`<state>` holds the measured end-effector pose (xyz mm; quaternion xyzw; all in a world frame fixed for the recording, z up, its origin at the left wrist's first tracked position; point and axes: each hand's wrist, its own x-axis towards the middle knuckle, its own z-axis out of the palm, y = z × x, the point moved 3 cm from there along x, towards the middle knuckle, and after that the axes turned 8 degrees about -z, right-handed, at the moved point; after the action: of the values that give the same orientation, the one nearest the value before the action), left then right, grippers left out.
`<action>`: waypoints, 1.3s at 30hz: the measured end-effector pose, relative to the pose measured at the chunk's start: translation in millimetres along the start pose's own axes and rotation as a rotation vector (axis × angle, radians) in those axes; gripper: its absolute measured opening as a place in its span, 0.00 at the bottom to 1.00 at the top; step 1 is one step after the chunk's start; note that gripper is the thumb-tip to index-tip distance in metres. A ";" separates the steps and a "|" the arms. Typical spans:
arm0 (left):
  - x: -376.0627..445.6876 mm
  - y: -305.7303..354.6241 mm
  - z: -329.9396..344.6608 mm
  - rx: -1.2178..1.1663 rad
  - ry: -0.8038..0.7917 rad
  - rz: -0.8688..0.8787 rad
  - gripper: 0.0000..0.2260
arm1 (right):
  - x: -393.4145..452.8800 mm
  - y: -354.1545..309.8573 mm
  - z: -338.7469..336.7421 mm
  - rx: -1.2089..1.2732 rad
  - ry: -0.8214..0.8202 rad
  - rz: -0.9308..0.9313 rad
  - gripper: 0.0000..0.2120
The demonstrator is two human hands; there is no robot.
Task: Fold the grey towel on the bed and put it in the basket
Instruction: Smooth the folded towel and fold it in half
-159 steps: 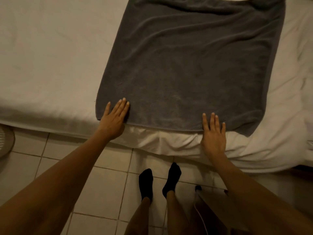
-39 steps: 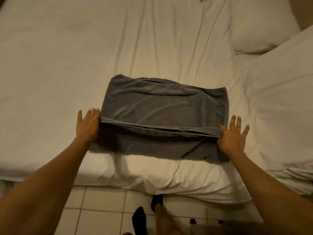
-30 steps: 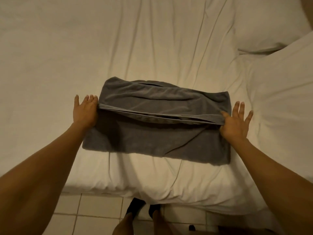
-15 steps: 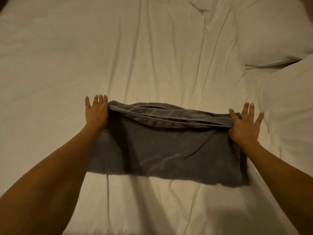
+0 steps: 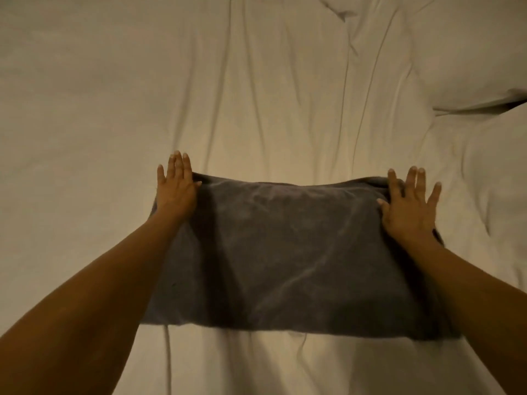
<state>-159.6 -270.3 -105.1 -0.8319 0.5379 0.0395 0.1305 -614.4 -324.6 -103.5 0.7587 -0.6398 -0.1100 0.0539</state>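
The grey towel point(image 5: 285, 252) lies on the white bed point(image 5: 256, 95) as a wide folded rectangle, its folded-over layer reaching the far edge. My left hand point(image 5: 176, 189) is at the far left corner, its thumb on the towel and its fingers straight past the edge, pinching the corner. My right hand point(image 5: 407, 206) pinches the far right corner the same way, where the cloth bunches up beside the index finger. Both forearms reach over the towel's sides. No basket is in view.
Wrinkled white sheet stretches beyond the towel and to its left. A white pillow point(image 5: 470, 52) lies at the far right, with more rumpled white bedding point(image 5: 496, 181) right of my right hand.
Both hands have carried the near edge away from me over the towel, down onto its far edge, which makes the towel narrower. The view has moved forward, so the floor is out of sight.
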 end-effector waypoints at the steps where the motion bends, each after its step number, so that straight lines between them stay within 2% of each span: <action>1: -5.5 8.0 11.0 -0.016 -0.032 0.041 0.29 | -4.5 -10.7 9.7 0.023 -0.013 -0.031 0.31; 5: -22.9 49.7 42.1 -0.053 -0.143 0.232 0.30 | -13.9 -48.6 39.3 0.069 -0.058 -0.110 0.27; 9: -25.6 88.5 53.8 -0.104 -0.179 0.290 0.29 | -4.1 -66.4 44.0 0.130 -0.075 -0.100 0.27; 17: 0.9 125.8 41.1 -0.268 -0.106 0.267 0.23 | 43.4 -84.5 29.2 0.185 -0.047 -0.186 0.25; 20: 13.3 128.6 38.1 -0.244 -0.062 0.265 0.18 | 56.7 -84.9 29.2 0.166 -0.087 -0.219 0.20; 23: 19.1 128.7 37.0 -0.166 -0.047 0.259 0.20 | 64.3 -85.9 29.0 0.141 -0.136 -0.225 0.19; 25: 20.8 128.8 36.5 -0.127 -0.032 0.260 0.19 | 67.1 -86.9 27.0 0.121 -0.113 -0.230 0.18; 29: 20.4 127.7 32.9 -0.163 0.072 0.248 0.12 | 68.3 -88.5 19.5 0.082 -0.014 -0.205 0.15; 32: 24.6 124.6 18.7 -0.280 0.199 0.145 0.11 | 73.2 -84.3 8.9 0.104 0.063 -0.132 0.15; 36: 30.2 122.2 1.3 -0.330 0.246 0.067 0.11 | 76.7 -84.7 4.5 0.149 0.127 -0.082 0.14; 39: 24.4 118.7 12.9 -0.274 0.172 0.070 0.20 | 64.1 -93.3 16.5 0.227 0.126 -0.071 0.21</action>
<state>-255.9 -334.5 -143.3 -0.8229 0.5654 0.0456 -0.0322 -518.7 -370.2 -146.6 0.7875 -0.6162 0.0089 0.0040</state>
